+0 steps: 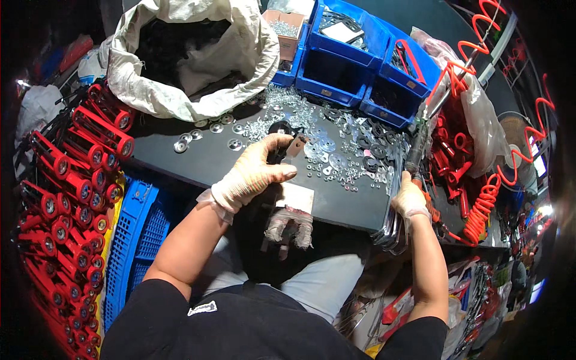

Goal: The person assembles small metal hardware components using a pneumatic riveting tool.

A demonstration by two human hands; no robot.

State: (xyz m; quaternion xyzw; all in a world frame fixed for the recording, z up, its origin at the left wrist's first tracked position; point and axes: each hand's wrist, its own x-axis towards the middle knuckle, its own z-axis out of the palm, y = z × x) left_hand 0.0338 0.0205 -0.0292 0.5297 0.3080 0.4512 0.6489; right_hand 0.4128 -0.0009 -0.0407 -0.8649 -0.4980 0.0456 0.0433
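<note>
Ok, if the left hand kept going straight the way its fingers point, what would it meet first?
For the left hand, probably the small metal tab just ahead of it; beyond lie loose washers. Depth is unclear, so I can't tell whether it already touches the tab.

Small flat metal piece [296,146], tilted; slim dark tool [415,155], near-upright

a blue slotted crate [125,237] at left; 1 fan [516,133] far right.
</note>
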